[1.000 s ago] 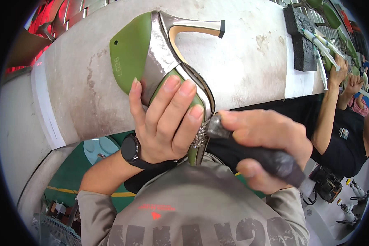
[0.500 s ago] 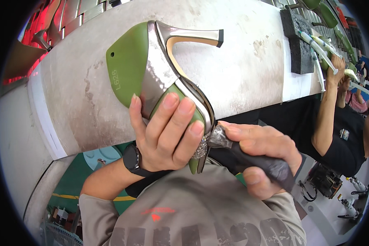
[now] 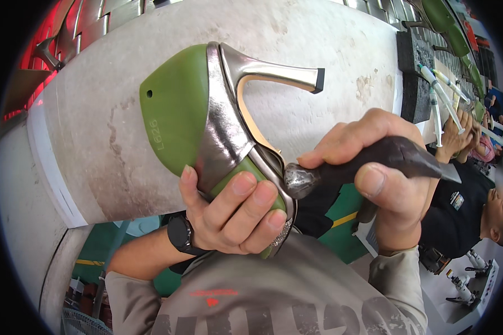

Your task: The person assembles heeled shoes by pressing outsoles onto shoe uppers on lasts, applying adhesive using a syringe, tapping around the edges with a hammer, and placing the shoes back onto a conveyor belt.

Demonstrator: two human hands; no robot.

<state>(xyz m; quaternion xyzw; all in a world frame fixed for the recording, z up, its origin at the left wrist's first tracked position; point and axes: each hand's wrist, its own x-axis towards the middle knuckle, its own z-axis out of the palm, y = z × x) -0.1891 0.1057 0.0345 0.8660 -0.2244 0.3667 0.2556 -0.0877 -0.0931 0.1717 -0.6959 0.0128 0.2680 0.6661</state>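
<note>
A metallic bronze high-heeled shoe [image 3: 224, 120] sits on a green last [image 3: 176, 106], its slim heel pointing right over the bench. My left hand [image 3: 235, 218] is closed round the toe side of the shoe, fingers across the upper. Sparkling trim [image 3: 283, 235] shows near the toe, partly covered by my fingers. My right hand [image 3: 374, 145] grips the head of a dark shoemaker's hammer [image 3: 349, 170]. Its round, worn face meets the edge of the sole around mid-shoe, while the flat peen sticks out past my thumb. Most of the hammer's handle is hidden behind my hand.
The pale, stained bench [image 3: 112, 139] lies under the shoe. At the right stand a black block [image 3: 416, 72] and several syringes [image 3: 441, 103], near a co-worker in a black shirt [image 3: 458, 206]. A metal slat conveyor [image 3: 95, 22] carrying shoes runs along the far side.
My right hand has moved up and turned, taking the hammer face from near the toe trim farther along the sole edge toward the heel. The shoe has shifted slightly down and its heel rightward.
</note>
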